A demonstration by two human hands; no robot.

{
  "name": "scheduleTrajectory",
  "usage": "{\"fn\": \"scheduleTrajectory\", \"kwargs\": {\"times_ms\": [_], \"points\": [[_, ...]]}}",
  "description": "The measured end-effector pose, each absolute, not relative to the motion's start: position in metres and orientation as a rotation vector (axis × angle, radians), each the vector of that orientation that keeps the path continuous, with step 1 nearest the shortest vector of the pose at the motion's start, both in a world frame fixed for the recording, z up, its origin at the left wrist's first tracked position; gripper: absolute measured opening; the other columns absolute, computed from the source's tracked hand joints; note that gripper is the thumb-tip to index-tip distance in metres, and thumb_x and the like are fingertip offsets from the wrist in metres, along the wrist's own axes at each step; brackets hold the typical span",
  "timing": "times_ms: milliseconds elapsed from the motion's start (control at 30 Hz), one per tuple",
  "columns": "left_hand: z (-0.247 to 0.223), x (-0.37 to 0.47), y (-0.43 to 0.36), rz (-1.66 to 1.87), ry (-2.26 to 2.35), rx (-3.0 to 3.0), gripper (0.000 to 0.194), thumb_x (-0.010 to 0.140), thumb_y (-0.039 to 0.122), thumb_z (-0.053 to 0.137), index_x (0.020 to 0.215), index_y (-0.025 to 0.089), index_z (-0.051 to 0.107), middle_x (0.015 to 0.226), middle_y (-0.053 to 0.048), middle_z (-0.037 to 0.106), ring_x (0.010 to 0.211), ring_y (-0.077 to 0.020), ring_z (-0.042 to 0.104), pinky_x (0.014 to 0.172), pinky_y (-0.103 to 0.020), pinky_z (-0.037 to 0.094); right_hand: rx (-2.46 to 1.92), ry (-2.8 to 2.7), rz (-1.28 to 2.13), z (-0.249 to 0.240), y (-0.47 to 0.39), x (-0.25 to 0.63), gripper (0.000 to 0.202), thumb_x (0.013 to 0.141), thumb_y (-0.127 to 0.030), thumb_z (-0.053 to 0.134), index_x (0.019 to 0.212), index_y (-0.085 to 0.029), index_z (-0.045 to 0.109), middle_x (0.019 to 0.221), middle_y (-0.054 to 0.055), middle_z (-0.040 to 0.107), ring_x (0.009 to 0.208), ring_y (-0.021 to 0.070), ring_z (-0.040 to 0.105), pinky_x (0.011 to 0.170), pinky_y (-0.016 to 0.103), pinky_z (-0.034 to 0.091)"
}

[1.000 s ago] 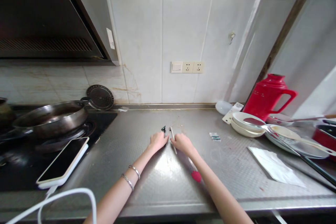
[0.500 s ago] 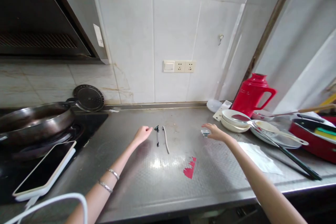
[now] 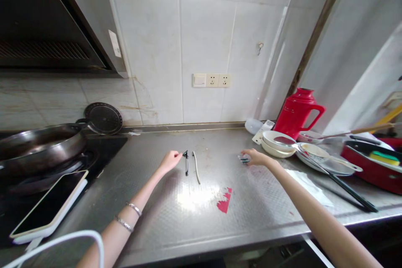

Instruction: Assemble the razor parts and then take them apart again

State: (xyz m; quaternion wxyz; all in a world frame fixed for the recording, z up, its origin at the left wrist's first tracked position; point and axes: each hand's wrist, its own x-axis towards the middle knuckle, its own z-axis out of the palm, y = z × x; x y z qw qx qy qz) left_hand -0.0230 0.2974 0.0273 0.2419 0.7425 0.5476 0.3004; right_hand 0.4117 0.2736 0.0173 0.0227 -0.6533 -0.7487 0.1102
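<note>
My left hand (image 3: 171, 161) is closed, its fingertips at the dark head of a slim razor-like tool (image 3: 187, 165) on the metal counter. They seem to touch that head; whether they grip it I cannot tell. Just to its right lies a thin, slightly curved whitish cord or stick (image 3: 196, 169). Over on the right, my right hand (image 3: 256, 157) has its fingers curled down on a small clear, shiny item (image 3: 243, 158) with dark marks, perhaps a plastic packet. Part of it is hidden under the fingers. A torn red scrap (image 3: 225, 202) lies nearer the front edge.
A pan (image 3: 44, 144) sits on the stove at left, with a phone (image 3: 48, 207) in front. Bowls (image 3: 276, 150), a red thermos (image 3: 297, 113), a red pot (image 3: 370, 167), a dark-handled utensil (image 3: 351, 192) and a white tissue (image 3: 309, 186) crowd the right side.
The view has shifted slightly. My left hand has come a little closer to the razor-like tool's head. My right fingers have curled further down over the clear item.
</note>
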Motion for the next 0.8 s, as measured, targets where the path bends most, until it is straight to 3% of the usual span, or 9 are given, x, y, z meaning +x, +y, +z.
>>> {"fn": "scheduleTrajectory", "kwargs": {"times_ms": [167, 367, 567, 667, 800], "points": [[0.030, -0.019, 0.292, 0.830, 1.458, 2.058, 0.033, 0.072, 0.044, 0.047, 0.057, 0.016, 0.053, 0.053, 0.001, 0.052, 0.054, -0.0135, 0.048, 0.053, -0.024, 0.030, -1.968, -2.339, 0.332, 0.022, 0.271, 0.411, 0.057, 0.059, -0.018, 0.062, 0.114, -0.020, 0.050, 0.107, 0.008, 0.059, 0.101, 0.0235, 0.053, 0.081, 0.029, 0.041], [0.040, 0.008, 0.276, 0.839, 1.256, 2.333, 0.026, 0.072, 0.040, 0.055, 0.083, 0.016, 0.059, 0.078, -0.004, 0.062, 0.072, -0.0164, 0.054, 0.067, -0.027, 0.040, -1.755, -2.383, 0.332, 0.050, 0.254, 0.365, 0.056, 0.061, -0.019, 0.063, 0.114, -0.020, 0.044, 0.106, 0.007, 0.056, 0.097, 0.0205, 0.052, 0.078, 0.027, 0.039], [0.048, 0.049, 0.251, 0.693, 1.116, 2.724, 0.051, 0.067, 0.046, 0.064, 0.107, 0.016, 0.056, 0.104, -0.009, 0.056, 0.100, -0.0242, 0.046, 0.088, -0.035, 0.038, -1.619, -2.526, 0.214, 0.078, 0.233, 0.295, 0.053, 0.061, -0.016, 0.065, 0.109, -0.020, 0.044, 0.106, 0.008, 0.054, 0.095, 0.0207, 0.052, 0.076, 0.027, 0.038], [0.047, 0.062, 0.245, 0.645, 1.123, 2.800, 0.058, 0.064, 0.052, 0.065, 0.108, 0.015, 0.056, 0.104, -0.010, 0.054, 0.101, -0.0259, 0.044, 0.089, -0.037, 0.037, -1.531, -2.627, 0.147, 0.085, 0.223, 0.269, 0.050, 0.062, -0.017, 0.064, 0.108, -0.019, 0.043, 0.105, 0.009, 0.055, 0.097, 0.0218, 0.052, 0.075, 0.027, 0.038], [0.044, 0.065, 0.245, 0.555, 1.136, 2.822, 0.052, 0.066, 0.054, 0.061, 0.102, 0.016, 0.060, 0.096, -0.009, 0.056, 0.096, -0.0247, 0.046, 0.086, -0.035, 0.038, -1.497, -2.705, 0.085, 0.087, 0.213, 0.249, 0.046, 0.063, -0.020, 0.062, 0.106, -0.018, 0.043, 0.101, 0.010, 0.056, 0.092, 0.0221, 0.054, 0.070, 0.028, 0.040]]}}
